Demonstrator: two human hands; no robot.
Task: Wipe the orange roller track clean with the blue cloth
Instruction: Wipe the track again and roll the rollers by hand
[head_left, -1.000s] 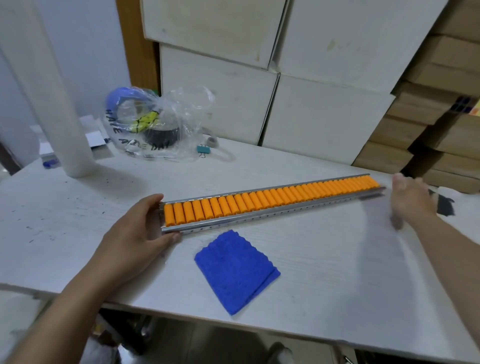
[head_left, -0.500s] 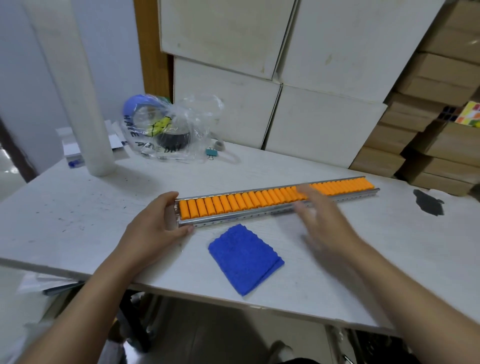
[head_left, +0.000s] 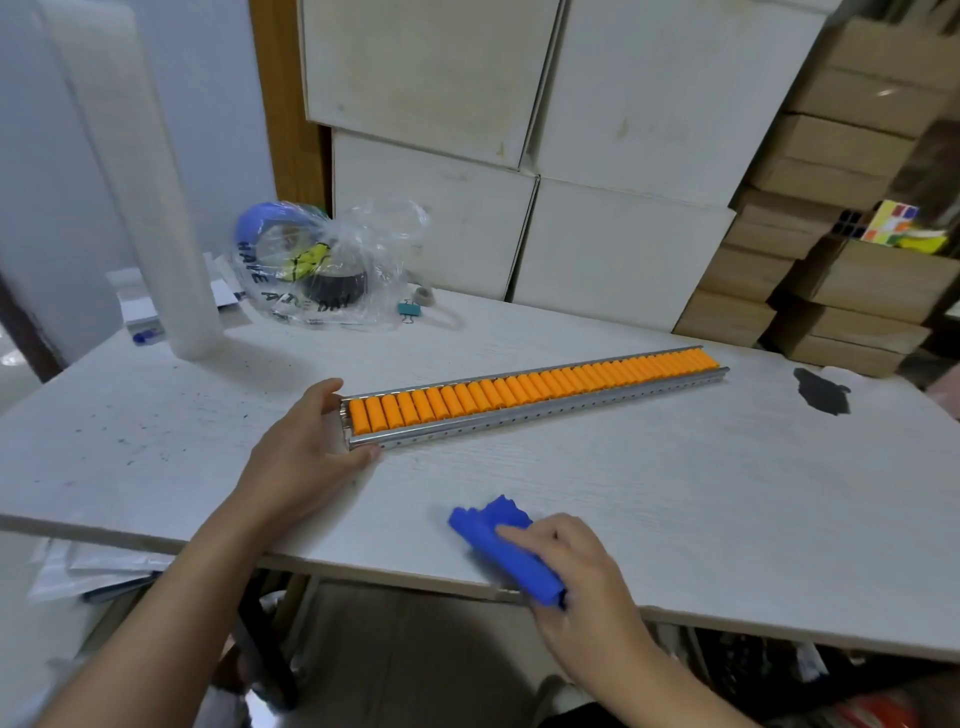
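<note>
Right hand (head_left: 566, 561) is being closed on the bunched blue cloth (head_left: 501, 545) at the bench (head_left: 675, 493) edge; the orange roller track (head_left: 530, 395), steadied endwise by the gripping left hand (head_left: 306, 452), is lying beyond, running far-right.

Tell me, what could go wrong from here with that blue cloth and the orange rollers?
The bunched blue cloth lies at the white table's front edge under the right hand; a loose grip might let it slide off. Only the left hand steadies the long orange roller track, at its near end, so the far end could swing when wiped. The rollers may also spin instead of coming clean.
</note>
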